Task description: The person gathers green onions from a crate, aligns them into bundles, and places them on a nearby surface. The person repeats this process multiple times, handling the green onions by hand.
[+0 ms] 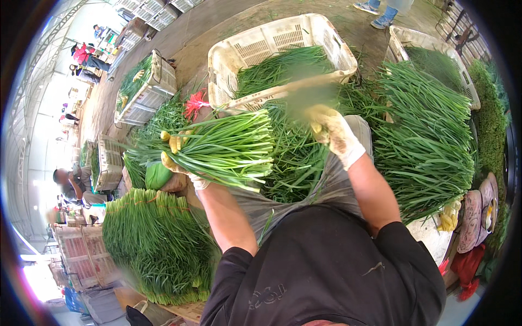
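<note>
My left hand (pixel 175 150), in a yellow-coated glove, grips a bundle of green garlic chives (pixel 232 146) by its leafy part; the pale cut stems point right. My right hand (pixel 330 130), gloved too, is raised near the crate's close rim, with its fingers curled. A green blur lies above its fingers, so I cannot tell whether it holds anything. Loose leaves (pixel 293 159) cover my lap between the hands. Beyond them stands a white plastic crate (pixel 261 49) with more greens. A large pile of chives (pixel 424 142) lies to my right.
Tied chive bundles (pixel 155 244) are stacked at my lower left. Red ties (pixel 195 104) lie beside the crate. Another filled crate (pixel 147 89) stands at the left, and one (pixel 444 53) at the right. A person (pixel 77 183) sits at the far left; another person's shoes (pixel 381 22) show at the top.
</note>
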The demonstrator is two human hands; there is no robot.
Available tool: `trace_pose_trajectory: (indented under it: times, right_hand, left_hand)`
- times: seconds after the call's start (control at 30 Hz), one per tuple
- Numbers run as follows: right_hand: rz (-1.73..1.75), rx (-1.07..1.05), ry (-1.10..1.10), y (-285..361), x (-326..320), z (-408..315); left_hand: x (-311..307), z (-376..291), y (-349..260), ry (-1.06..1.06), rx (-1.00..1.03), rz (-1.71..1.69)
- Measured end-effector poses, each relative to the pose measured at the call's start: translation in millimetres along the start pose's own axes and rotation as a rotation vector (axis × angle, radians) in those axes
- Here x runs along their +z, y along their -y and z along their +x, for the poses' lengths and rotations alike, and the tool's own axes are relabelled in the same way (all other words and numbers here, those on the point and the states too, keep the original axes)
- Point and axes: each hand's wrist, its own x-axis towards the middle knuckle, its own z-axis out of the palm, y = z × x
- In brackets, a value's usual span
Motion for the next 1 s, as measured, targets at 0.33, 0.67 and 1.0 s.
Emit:
trace_pose_trajectory:
  times: [0.33,0.67,1.0]
  right_hand:
    - [0.091,-0.154,-0.140,-60.1,-1.6,21.4]
    - [-0.494,-0.513,0.001,-43.1,29.7,8.7]
    - [-1.713,-0.477,-0.199,-3.9,-34.2,3.7]
  left_hand:
    - [41.9,7.5,5.2,0.069,-0.019,0.156]
    - [41.6,13.7,5.2,0.125,-0.062,0.109]
    - [42.4,15.8,-28.3,0.080,-0.023,0.173]
